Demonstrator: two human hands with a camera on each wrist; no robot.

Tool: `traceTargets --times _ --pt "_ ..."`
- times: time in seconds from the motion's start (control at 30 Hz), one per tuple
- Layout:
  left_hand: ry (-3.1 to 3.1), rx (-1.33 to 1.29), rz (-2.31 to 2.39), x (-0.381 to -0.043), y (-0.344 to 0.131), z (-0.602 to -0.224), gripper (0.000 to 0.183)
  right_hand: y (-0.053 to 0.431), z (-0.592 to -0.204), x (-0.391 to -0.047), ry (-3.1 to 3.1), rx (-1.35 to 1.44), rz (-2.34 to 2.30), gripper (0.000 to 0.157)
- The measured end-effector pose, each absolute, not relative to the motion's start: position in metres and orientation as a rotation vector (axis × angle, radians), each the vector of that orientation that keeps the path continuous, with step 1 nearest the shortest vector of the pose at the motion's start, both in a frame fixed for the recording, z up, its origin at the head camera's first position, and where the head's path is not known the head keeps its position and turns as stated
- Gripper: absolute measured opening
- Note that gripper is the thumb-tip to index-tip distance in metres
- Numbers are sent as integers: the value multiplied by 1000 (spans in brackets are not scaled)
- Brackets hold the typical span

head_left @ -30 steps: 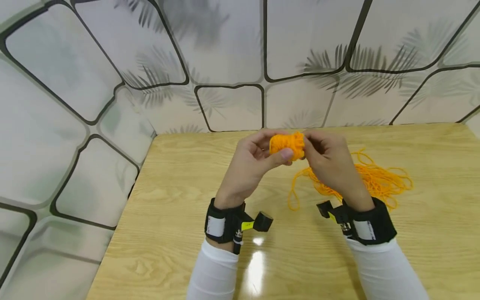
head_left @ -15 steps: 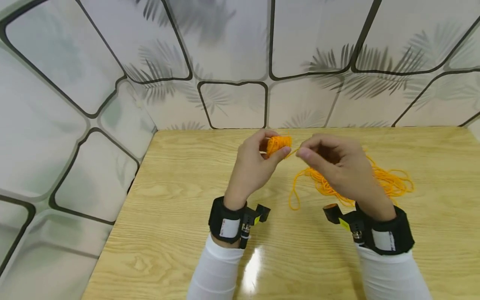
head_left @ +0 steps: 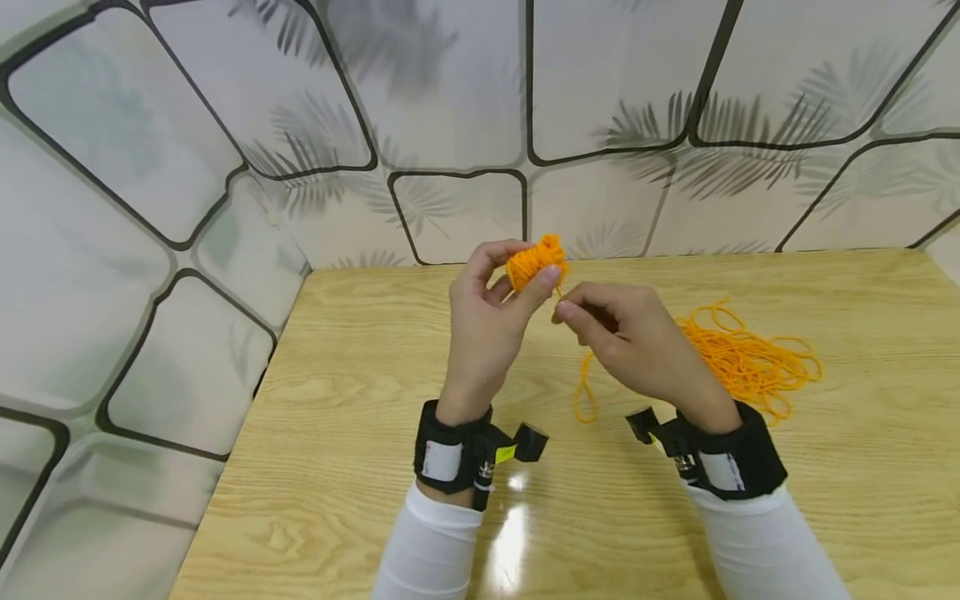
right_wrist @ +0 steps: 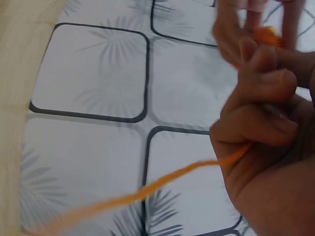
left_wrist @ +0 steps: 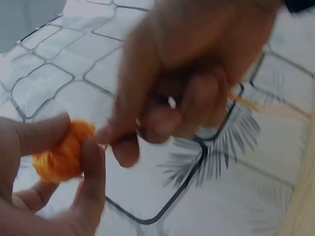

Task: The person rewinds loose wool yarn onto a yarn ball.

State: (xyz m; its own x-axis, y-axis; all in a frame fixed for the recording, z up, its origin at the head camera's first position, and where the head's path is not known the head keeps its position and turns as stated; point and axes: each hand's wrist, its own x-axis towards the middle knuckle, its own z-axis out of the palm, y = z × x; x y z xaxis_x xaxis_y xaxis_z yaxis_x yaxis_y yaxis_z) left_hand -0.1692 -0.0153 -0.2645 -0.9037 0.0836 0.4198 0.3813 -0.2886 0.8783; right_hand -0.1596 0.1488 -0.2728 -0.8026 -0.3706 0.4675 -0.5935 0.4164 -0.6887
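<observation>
A small wound bundle of orange yarn [head_left: 531, 263] is held up in my left hand [head_left: 483, 321], thumb on the near side and fingers behind it. A short strand [head_left: 558, 292] runs from the bundle to my right hand [head_left: 630, 337], which pinches it between thumb and forefinger just right of the bundle. In the right wrist view the yarn strand [right_wrist: 172, 174] trails out from under the curled fingers toward the lower left. The left wrist view shows the orange bundle [left_wrist: 66, 152] between thumb and fingertips, with the blurred right hand [left_wrist: 177, 78] close beside it.
A loose tangled pile of orange yarn [head_left: 750, 358] lies on the wooden table [head_left: 337, 433] behind and right of the right hand. One loop [head_left: 586, 392] of it stretches left. A patterned wall [head_left: 465, 217] stands at the table's far edge.
The right hand pulled away rightward with the strand, then came back left to just below the bundle. The left hand has shifted slightly left and up, and the bundle is tilted differently.
</observation>
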Motion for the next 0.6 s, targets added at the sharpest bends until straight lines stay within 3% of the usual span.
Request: traceTargets --times 0.23,0.47,0.6 --pt "-2061 -579 -1986 -170 -12 -268 28 153 -258 -148 -2231 775 1370 8" --pt "-2130 -915 -2342 -163 -17 -258 24 153 -256 -155 -2138 561 1434 15" --pt "-1864 -880 -2589 -165 -19 -263 30 151 -268 -163 -2263 651 1422 18"
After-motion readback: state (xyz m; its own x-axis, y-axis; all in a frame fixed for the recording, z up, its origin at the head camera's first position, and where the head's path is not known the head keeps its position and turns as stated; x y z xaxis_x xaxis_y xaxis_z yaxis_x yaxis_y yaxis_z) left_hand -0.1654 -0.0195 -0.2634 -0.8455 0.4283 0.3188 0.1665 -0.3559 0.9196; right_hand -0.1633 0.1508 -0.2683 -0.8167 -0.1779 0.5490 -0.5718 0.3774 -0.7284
